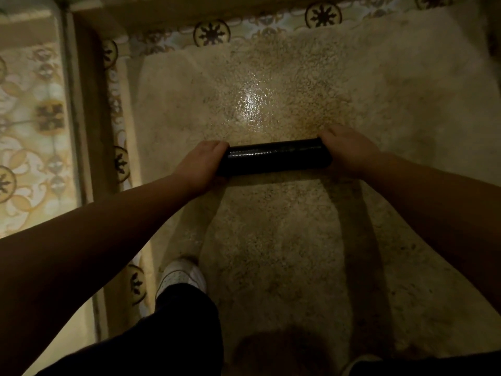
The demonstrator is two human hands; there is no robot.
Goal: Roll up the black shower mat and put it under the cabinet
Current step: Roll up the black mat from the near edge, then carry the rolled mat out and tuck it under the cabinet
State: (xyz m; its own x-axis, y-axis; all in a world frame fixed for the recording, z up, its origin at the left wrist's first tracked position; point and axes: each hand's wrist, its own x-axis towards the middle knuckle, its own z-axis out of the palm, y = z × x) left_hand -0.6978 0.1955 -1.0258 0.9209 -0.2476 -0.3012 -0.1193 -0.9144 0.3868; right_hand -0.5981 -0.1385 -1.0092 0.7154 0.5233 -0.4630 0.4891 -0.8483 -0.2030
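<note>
The black shower mat (pixel 275 157) is a tight, glossy roll lying crosswise over the speckled shower floor (pixel 271 77). My left hand (pixel 200 165) grips its left end with the fingers curled over the top. My right hand (pixel 348 151) grips its right end the same way. Both arms reach forward from the bottom corners of the view. Whether the roll rests on the floor or hangs just above it, I cannot tell. No cabinet is in view.
A raised kerb with patterned tiles (pixel 119 109) borders the shower floor on the left and at the top. Beyond it lies a patterned tiled floor (pixel 32 126). My white shoe (pixel 181 276) and dark trouser leg stand at the lower left of the shower floor.
</note>
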